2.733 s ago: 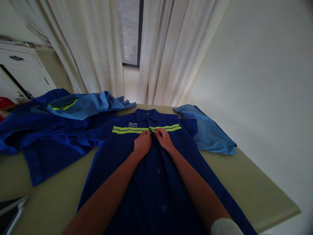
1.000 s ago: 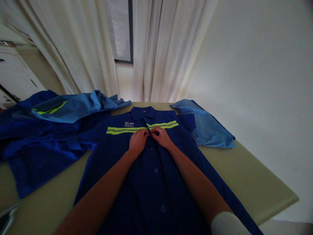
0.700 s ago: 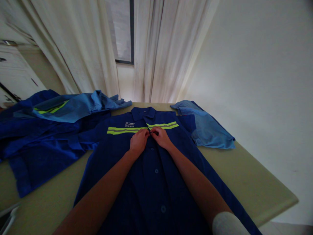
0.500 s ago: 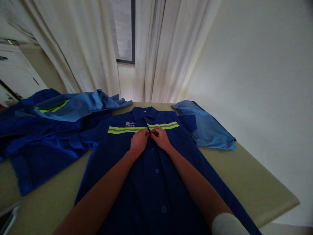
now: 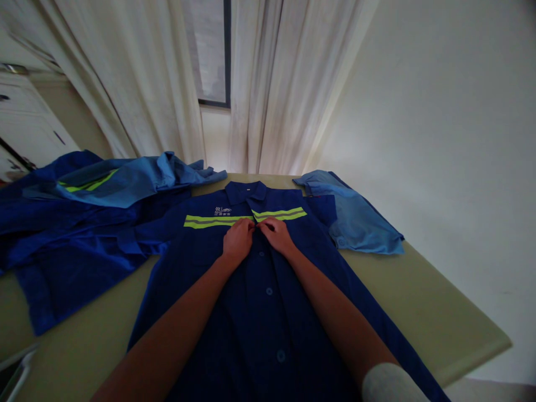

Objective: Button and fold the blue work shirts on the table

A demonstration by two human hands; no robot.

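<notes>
Left grip [image 5: 238, 241], right grip [image 5: 277, 234]: pinching dark-blue collared cloth shirt [image 5: 255, 318]
Shirt: likely light, limp; hold front edges [image 5: 257, 215] between grips

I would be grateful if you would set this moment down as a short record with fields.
Garment in hand: dark blue jacket, spread front up on the table
Left hand: pinching the jacket's front by the yellow-green band
Right hand: pinching there too, close beside the left
Buttons: three visible nearer the wearer than the hands
Left side: light blue garment over dark blue clothing
Right side: another light blue garment
Behind: pale curtains
</notes>
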